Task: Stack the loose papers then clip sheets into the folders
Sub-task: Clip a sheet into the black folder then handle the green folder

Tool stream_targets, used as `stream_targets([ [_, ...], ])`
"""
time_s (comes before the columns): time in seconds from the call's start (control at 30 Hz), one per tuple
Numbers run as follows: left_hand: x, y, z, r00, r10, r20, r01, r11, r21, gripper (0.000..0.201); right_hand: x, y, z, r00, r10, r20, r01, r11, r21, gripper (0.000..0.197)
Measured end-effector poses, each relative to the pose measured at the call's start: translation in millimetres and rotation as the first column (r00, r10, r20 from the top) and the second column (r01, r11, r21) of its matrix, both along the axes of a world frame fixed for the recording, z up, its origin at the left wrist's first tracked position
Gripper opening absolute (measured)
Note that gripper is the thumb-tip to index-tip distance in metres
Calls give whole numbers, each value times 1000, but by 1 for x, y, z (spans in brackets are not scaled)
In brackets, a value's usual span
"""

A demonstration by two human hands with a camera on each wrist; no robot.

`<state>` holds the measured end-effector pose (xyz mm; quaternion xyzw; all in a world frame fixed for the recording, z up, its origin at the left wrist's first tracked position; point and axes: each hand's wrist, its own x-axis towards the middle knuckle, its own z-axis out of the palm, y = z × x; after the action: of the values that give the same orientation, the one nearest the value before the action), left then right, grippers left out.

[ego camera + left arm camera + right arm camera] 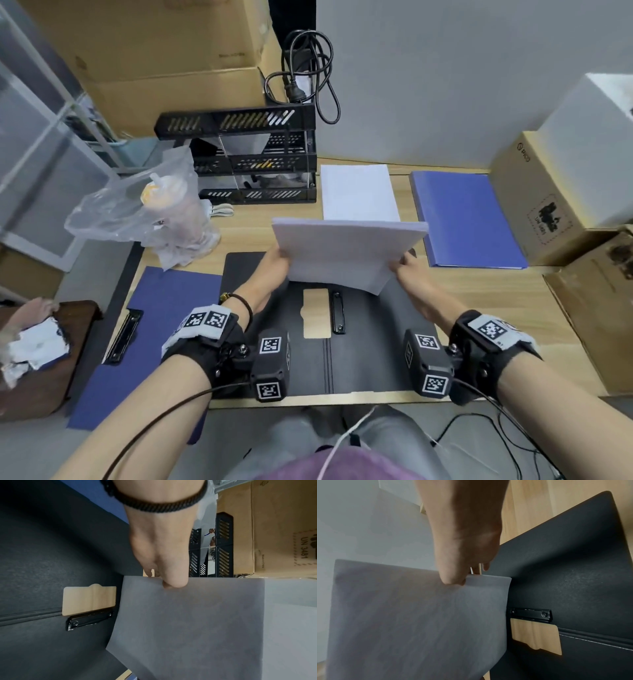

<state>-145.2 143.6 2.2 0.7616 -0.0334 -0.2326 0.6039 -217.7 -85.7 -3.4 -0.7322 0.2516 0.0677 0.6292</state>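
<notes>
A stack of white sheets (pixel 346 253) is held tilted above the open black folder (pixel 404 329). My left hand (pixel 277 265) pinches its left edge, and my right hand (pixel 406 263) pinches its right edge. In the left wrist view my thumb lies on the sheets (pixel 197 622), near the left hand (pixel 164 580). The right wrist view shows the right hand (pixel 462 577) gripping the top edge of the sheets (pixel 419 615). The folder's black clip (pixel 337 311) lies bare below the paper, also visible as the clip (pixel 89 619) and the clip (pixel 531 614). A second white pile (pixel 359 192) lies behind.
A blue folder (pixel 469 219) lies shut at the right, and another blue folder (pixel 154 329) lies open at the left with its clip (pixel 123 337). A black file rack (pixel 250 154), a bagged drink (pixel 164 209) and cardboard boxes (pixel 548 192) ring the desk.
</notes>
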Motion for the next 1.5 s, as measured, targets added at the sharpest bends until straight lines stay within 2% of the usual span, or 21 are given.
stream_targets([
  [0.13, -3, 2, -15, 1000, -12, 0, 12, 1000, 27, 33, -3, -1, -9, 999, 29, -29, -28, 999, 34, 37],
  [0.23, 0, 1, -23, 1000, -16, -5, 16, 998, 57, 38, 0, -4, -16, 998, 39, -46, -38, 999, 31, 36],
  [0.33, 10, -6, -18, 1000, -8, 4, 8, 999, 42, 34, 6, -7, -9, 999, 41, -28, -40, 999, 10, 35],
  [0.5, 34, -25, -2, 1000, -9, -9, 8, 1000, -26, 28, 20, -33, 10, 996, -70, 63, 73, 996, -60, 26],
  [0.67, 47, -50, 10, 998, -21, 56, 24, 998, -52, 30, 17, -65, 32, 993, -36, 109, 50, 991, -126, 25],
  [0.73, 47, -58, 5, 1000, 5, 6, -4, 999, -39, 32, 15, -72, 26, 997, -17, 78, 29, 988, -154, 26],
  [0.83, 39, -63, -8, 987, -28, -160, 31, 999, 17, 34, 8, -84, 6, 1000, 0, -11, -2, 992, -130, 27],
  [0.93, 24, -67, -20, 952, -46, -303, 58, 998, 30, 35, -3, -92, -10, 993, 23, -114, -26, 999, -26, 26],
  [1.07, 7, -75, -49, 886, 0, -463, -22, 999, -42, 36, -20, -103, -38, 971, 86, -223, -61, 991, 115, 28],
  [1.2, -9, -78, -73, 854, 119, -507, -104, 993, 59, 30, -30, -111, -64, 956, 88, -278, -49, 988, 143, 27],
  [1.33, -20, -74, -96, 878, 263, -400, -170, 953, 252, 28, -38, -128, -82, 940, 58, -337, -18, 992, 122, 31],
  [1.5, -37, -77, -117, 915, 208, -347, -36, 897, 441, 34, -48, -151, -93, 906, 81, -415, -44, 994, 98, 33],
])
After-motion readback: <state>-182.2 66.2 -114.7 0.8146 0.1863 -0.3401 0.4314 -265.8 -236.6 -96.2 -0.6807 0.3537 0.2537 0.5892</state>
